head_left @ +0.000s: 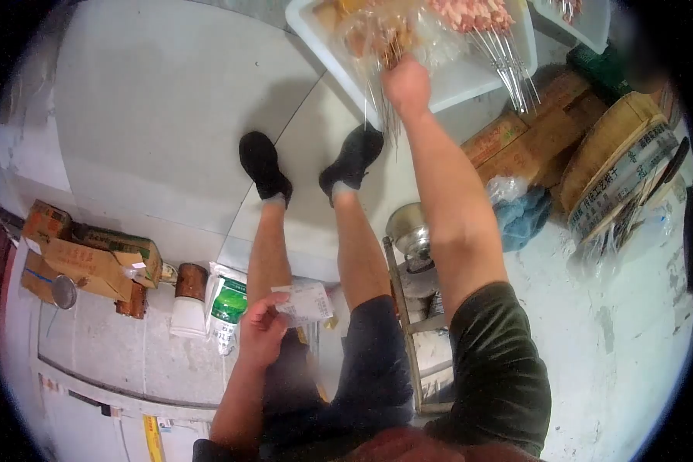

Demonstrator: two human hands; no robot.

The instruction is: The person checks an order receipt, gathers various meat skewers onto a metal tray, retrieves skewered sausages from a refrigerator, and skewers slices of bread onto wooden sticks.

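The right hand (406, 86) is clamped on one bunch of thin metal skewers (388, 117), too many to count, over one white rectangular plastic tray (470, 98) holding another bunch threaded with pink meat (476, 12). The left hand (263, 331) pinches one white printed paper slip (306, 302) above two bare legs (268, 246).

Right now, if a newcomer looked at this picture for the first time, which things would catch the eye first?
Probably the right hand, gripping a bunch of thin skewers at the white tray near the top. To its right, what looks like pink meat on metal sticks also stands out. Lower, left of centre, the left hand holds a printed paper slip.
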